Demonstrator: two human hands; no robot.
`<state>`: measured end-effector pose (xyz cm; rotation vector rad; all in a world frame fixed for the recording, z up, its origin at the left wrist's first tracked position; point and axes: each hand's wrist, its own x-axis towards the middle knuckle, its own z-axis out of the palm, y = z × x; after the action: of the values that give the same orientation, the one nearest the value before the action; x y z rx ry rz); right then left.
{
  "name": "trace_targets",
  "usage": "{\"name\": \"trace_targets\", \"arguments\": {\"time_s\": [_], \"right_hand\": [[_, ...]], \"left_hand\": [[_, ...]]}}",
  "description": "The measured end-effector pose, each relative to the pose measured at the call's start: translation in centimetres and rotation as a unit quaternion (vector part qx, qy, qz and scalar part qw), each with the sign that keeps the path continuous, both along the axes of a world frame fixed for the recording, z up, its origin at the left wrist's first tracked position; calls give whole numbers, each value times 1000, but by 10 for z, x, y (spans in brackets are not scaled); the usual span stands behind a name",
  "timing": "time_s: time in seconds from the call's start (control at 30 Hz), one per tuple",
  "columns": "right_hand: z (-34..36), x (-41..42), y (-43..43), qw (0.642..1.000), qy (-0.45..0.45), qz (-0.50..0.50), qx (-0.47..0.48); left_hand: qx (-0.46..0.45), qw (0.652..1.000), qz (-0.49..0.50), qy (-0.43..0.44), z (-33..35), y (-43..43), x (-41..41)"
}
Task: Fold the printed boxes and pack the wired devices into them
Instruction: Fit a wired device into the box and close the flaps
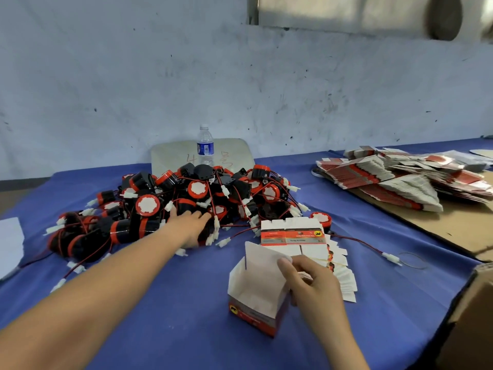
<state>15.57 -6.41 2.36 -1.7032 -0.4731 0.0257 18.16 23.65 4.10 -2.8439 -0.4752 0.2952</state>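
Observation:
A folded printed box [253, 297], red and grey outside and white inside, stands open-topped on the blue cloth near the front. My right hand [312, 279] pinches its raised lid flap at the right side. A big heap of black and red wired devices [186, 198] with white connectors lies behind on the left. My left hand [192, 225] reaches into the near edge of that heap, fingers curled around a black device whose shape is mostly hidden. A fanned stack of flat printed boxes [296, 236] lies just behind the open box.
A water bottle [205, 145] stands behind the heap against a grey board. More flat boxes [400, 177] are piled on brown cardboard [458, 225] at the right. A brown carton edge [469, 316] sits at the near right. White paper [10, 241] lies at the far left.

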Motion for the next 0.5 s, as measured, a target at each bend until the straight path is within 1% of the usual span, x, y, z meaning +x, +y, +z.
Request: {"name": "trace_targets", "arguments": {"time_s": [0.1, 0.17, 0.23, 0.27, 0.3, 0.33, 0.37, 0.4, 0.43, 0.47, 0.5], "right_hand": [[4, 1, -3, 999, 9, -10, 36], [3, 2, -6, 998, 7, -33, 58], [4, 2, -9, 995, 3, -59, 85], [4, 3, -10, 992, -1, -72, 101], [5, 3, -11, 990, -2, -86, 116], [5, 4, -12, 986, -2, -101, 130], [6, 5, -14, 983, 0, -117, 144], [6, 5, -16, 979, 3, -130, 159], [7, 4, -18, 974, 8, -142, 174], [8, 3, -19, 970, 11, -149, 192], [10, 2, -19, 966, 12, -149, 209]], "left_hand": [[-16, 999, -11, -36, 2, 3, 1], [6, 997, -31, -76, 6, -1, -5], [-2, 985, -38, -167, 18, -9, -11], [-36, 971, -33, -232, 27, -15, -14], [-94, 946, -26, -308, 39, -22, -18], [-174, 907, -20, -382, 52, -30, -23], [-277, 853, -16, -443, 66, -40, -30], [-396, 782, -18, -481, 80, -51, -38], [-517, 698, -33, -494, 91, -65, -47], [-615, 613, -52, -493, 100, -78, -57], [-682, 545, -60, -485, 103, -90, -66]]}}
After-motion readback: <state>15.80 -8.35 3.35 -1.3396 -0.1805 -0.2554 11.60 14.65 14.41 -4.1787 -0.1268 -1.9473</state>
